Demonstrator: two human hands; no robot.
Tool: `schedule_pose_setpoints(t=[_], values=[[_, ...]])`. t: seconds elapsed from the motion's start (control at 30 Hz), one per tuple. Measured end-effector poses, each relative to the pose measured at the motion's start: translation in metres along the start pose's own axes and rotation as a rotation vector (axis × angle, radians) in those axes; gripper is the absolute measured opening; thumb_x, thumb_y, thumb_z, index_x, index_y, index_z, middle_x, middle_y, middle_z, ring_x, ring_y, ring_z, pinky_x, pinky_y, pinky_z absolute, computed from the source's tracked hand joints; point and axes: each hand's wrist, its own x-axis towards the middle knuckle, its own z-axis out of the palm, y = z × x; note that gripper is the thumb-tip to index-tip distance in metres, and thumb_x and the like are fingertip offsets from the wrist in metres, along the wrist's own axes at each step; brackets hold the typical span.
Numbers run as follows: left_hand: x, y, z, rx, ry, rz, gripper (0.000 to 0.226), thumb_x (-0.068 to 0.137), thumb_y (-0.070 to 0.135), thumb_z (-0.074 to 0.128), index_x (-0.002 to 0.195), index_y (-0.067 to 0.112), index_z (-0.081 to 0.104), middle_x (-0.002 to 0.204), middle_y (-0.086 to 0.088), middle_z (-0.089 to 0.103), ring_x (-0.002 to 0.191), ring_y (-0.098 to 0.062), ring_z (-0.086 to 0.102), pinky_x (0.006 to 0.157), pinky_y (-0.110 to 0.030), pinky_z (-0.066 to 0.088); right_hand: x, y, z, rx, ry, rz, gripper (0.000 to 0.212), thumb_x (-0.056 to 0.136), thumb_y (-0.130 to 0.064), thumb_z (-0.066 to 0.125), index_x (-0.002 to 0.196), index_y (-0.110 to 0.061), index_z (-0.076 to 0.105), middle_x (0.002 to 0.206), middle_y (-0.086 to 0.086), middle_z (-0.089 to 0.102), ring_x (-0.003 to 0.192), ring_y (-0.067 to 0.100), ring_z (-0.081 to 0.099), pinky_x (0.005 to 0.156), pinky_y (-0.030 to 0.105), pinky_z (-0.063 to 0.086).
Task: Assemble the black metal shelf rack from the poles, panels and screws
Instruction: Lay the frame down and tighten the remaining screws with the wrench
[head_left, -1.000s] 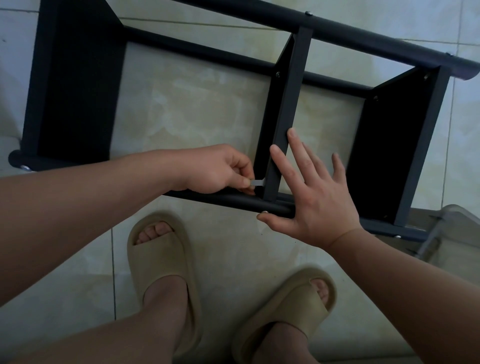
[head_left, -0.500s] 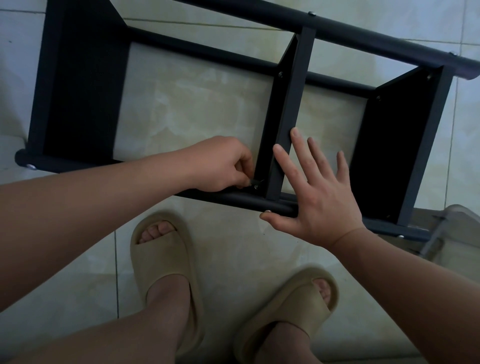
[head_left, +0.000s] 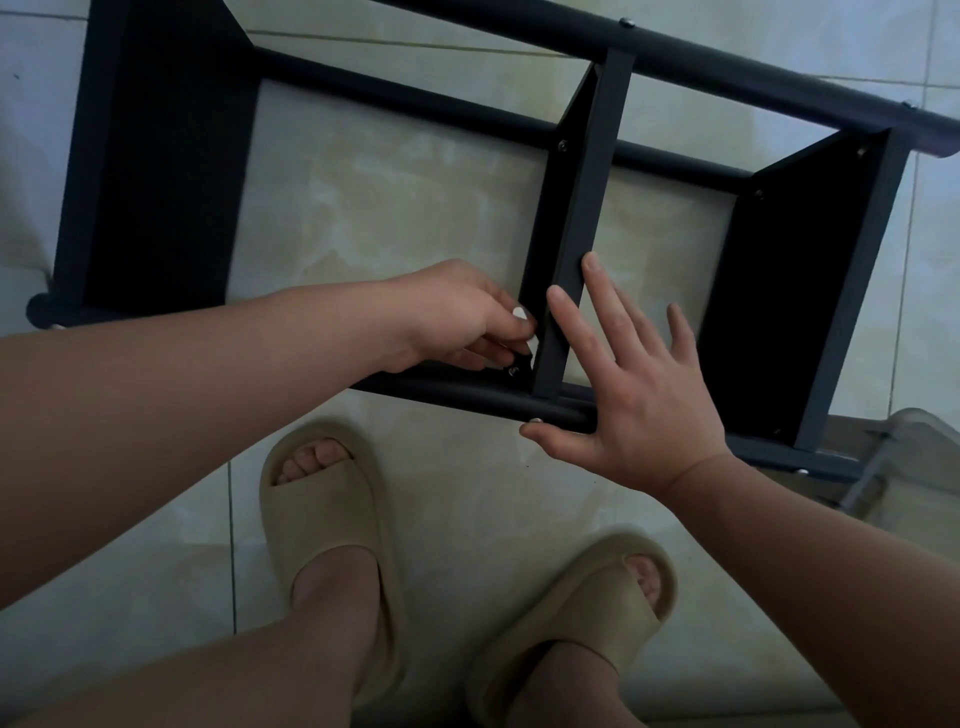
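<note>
Left hand (head_left: 457, 317) pinch on small tool (head_left: 521, 359)

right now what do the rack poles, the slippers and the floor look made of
Poles: metal by the task, matte black coat, round tubes with silver screw heads. Slippers: likely soft foam or rubber, matte beige, thick one-piece mould. Floor: glossy ceramic-looking tile, marbled cream, grout lines, soft reflections.

The person wore chunky beige open-toed sandals, the left sandal (head_left: 337, 525) and right sandal (head_left: 587, 618) alike. Forearms (head_left: 208, 374), shins (head_left: 327, 639), the left hand (head_left: 457, 317) and right hand (head_left: 644, 400) were bare.
</note>
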Motion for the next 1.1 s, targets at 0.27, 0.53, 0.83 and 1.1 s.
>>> schedule_pose_setpoints(t=[0.27, 0.53, 0.83, 1.1], values=[[0.0036, 0.0023, 0.0034, -0.064, 0.070, 0.072, 0.007, 0.094, 0.025, 0.068, 0.093, 0.019, 0.071, 0.085, 0.004, 0.076, 0.076, -0.007, 0.070, 0.076, -0.029, 0.052, -0.0002, 0.0001, 0.0008, 0.021, 0.015, -0.007, 0.101, 0.084, -0.084, 0.038, 0.163, -0.030, 0.006, 0.171, 0.005, 0.001, 0.149, 0.035, 0.032, 0.110, 0.073, 0.028], [0.0002, -0.0017, 0.0034, 0.032, 0.064, 0.074, 0.005, 0.094, 0.024, 0.068, 0.090, 0.022, 0.072, 0.085, 0.005, 0.077, 0.078, -0.005, 0.070, 0.076, -0.027, 0.051, -0.0002, 0.0001, 0.0007, 0.019, 0.013, -0.004, 0.101, 0.084, -0.083, 0.040, 0.162, -0.027, 0.012, 0.171, 0.006, 0.002, 0.149, 0.036, 0.033, 0.110, 0.072, 0.028], [-0.0010, -0.0021, 0.0050, 0.054, 0.079, 0.079, 0.008, 0.093, 0.024, 0.069, 0.086, 0.023, 0.070, 0.078, 0.009, 0.076, 0.072, -0.001, 0.069, 0.071, -0.024, 0.049, -0.0006, 0.0000, 0.0015, 0.017, 0.022, -0.010, 0.101, 0.084, -0.083, 0.040, 0.162, -0.027, 0.012, 0.171, 0.006, 0.000, 0.148, 0.036, 0.035, 0.110, 0.072, 0.028], [-0.0019, -0.0008, 0.0054, 0.041, 0.071, 0.084, 0.009, 0.092, 0.022, 0.069, 0.084, 0.023, 0.070, 0.080, 0.008, 0.076, 0.071, -0.002, 0.069, 0.073, -0.026, 0.050, -0.0006, 0.0004, 0.0012, 0.017, 0.029, -0.011, 0.101, 0.084, -0.083, 0.041, 0.162, -0.027, 0.012, 0.171, 0.006, 0.000, 0.145, 0.037, 0.038, 0.110, 0.072, 0.029]])
